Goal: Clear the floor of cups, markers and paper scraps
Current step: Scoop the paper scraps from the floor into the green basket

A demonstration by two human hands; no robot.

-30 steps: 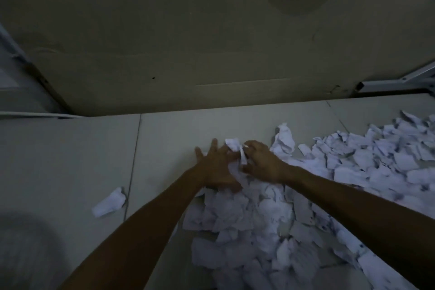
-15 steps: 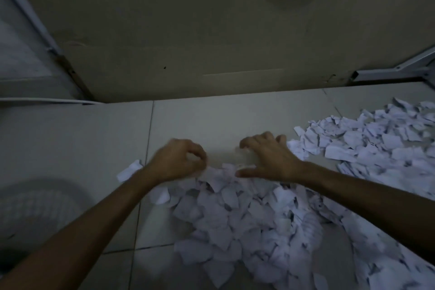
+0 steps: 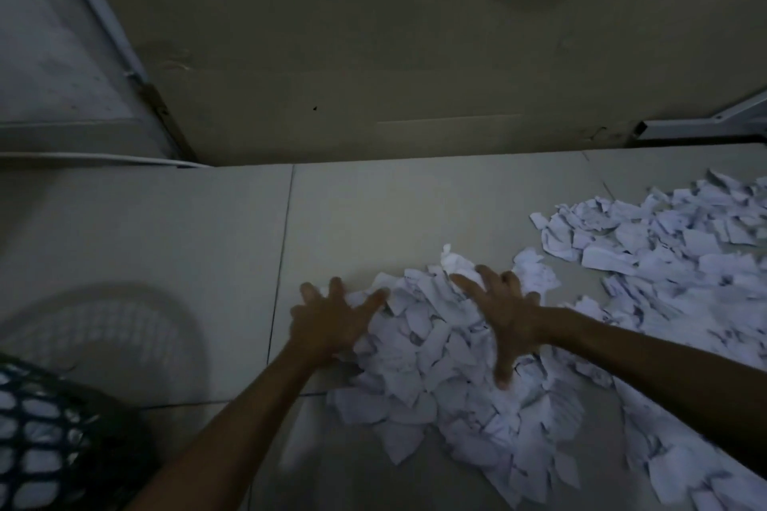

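Note:
A heap of torn white paper scraps [image 3: 431, 357] lies on the pale tiled floor [image 3: 186, 245] in front of me. My left hand [image 3: 328, 319] lies flat with fingers spread at the heap's left edge, touching the scraps. On top of the heap, my right hand [image 3: 504, 311] presses down with fingers spread. A second spread of scraps [image 3: 672, 253] covers the floor to the right and runs down to the lower right corner. No cups or markers show in this dim view.
A dark mesh basket [image 3: 45, 440] holding white scraps stands at the lower left, with its shadow on the floor. A beige wall [image 3: 373, 54] rises just behind the tiles. A metal bar [image 3: 701, 129] lies at the wall's foot on the right.
Both hands have opened from curled to flat, spread fingers on the heap. The view shifted, bringing the mesh basket into the lower left. The lone scrap at the left is gone from sight.

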